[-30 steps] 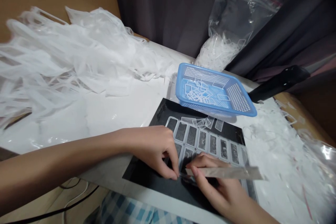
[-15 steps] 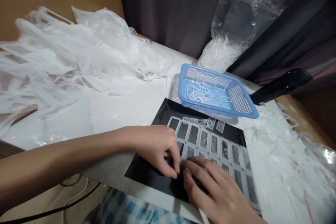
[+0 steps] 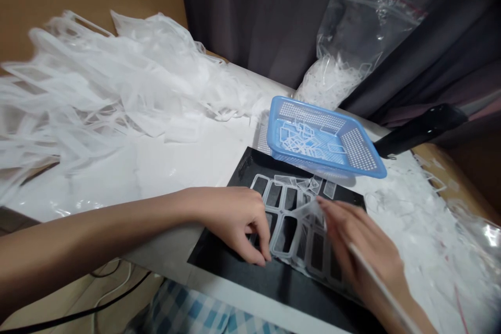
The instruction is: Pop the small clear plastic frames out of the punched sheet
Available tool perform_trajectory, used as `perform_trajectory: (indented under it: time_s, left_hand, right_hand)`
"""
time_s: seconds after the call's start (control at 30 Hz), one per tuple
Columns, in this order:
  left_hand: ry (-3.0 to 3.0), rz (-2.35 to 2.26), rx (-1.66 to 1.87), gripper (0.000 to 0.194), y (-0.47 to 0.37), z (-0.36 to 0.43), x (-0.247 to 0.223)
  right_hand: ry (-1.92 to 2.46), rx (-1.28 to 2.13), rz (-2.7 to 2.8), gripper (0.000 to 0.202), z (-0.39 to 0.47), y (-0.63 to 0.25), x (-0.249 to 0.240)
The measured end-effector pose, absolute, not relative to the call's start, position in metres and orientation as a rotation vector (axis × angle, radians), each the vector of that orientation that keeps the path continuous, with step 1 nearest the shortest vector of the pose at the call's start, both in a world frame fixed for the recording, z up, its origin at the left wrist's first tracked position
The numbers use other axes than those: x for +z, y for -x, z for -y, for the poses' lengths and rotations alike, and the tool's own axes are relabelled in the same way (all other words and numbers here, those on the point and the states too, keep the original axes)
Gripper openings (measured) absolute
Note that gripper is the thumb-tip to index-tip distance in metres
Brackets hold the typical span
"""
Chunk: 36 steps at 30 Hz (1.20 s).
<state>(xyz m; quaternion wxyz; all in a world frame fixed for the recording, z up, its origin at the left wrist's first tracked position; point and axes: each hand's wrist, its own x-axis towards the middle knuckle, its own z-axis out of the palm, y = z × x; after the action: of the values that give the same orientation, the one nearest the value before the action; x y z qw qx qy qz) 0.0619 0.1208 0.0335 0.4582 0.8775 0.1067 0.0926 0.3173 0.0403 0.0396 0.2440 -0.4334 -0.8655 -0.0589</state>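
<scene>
On a black mat [image 3: 250, 284] lies a translucent sheet of joined rectangular frames [image 3: 278, 230], their windows showing dark. My left hand [image 3: 242, 224] bears on the sheet's left side, thumb and forefinger curled together at its near edge. My right hand [image 3: 364, 250] is closed, its fingertips pinching a thin clear film [image 3: 312, 210] that rises at a slant from the sheet. A slim white stick [image 3: 381, 284] also lies along the right hand; its tip is out of sight. Several loose clear pieces [image 3: 299, 182] rest at the far edge of the sheet.
Behind the mat stands a blue plastic basket [image 3: 326, 164] with thin white frames inside. A zip bag [image 3: 332, 81] of white scraps leans on the dark curtain. White strips [image 3: 129, 73] are heaped at the left, clear scraps [image 3: 430, 235] at the right. A black tube-like object [image 3: 422, 128] lies by the basket.
My right hand has risen from the sheet's near edge and moved right and away, pulling the film up in its fingertips. My left hand has stayed in place.
</scene>
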Motion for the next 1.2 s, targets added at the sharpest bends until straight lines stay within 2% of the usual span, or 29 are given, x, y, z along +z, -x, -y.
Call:
perform_trajectory:
  time_s: [0.2,0.33,0.43,0.57,0.7,1.2]
  left_hand:
    - [-2.166,-0.257,0.275,0.012,-0.063,-0.118,0.031]
    - [-2.224,-0.302,0.509,0.01,-0.067,-0.113,0.029]
    - [-2.383,-0.309,0.694,0.014,-0.068,-0.113,0.027]
    - [-2.558,-0.288,0.562,0.043,-0.068,-0.118,0.021]
    - [-2.57,-0.285,0.497,0.054,-0.067,-0.119,0.015]
    - [-2.604,-0.333,0.399,0.055,-0.066,-0.119,0.015]
  right_hand:
    - [1.475,-0.232,2.094,0.023,-0.068,-0.345,0.046]
    - [1.409,0.151,2.04,0.015,-0.071,-0.339,0.045]
    - [1.358,0.475,2.024,0.02,-0.067,-0.326,0.042]
    - [1.402,0.775,1.989,0.025,-0.061,-0.316,0.036]
    - [1.391,0.819,1.961,0.026,-0.059,-0.317,0.033]
    - [1.365,0.837,1.991,0.023,-0.056,-0.318,0.035]
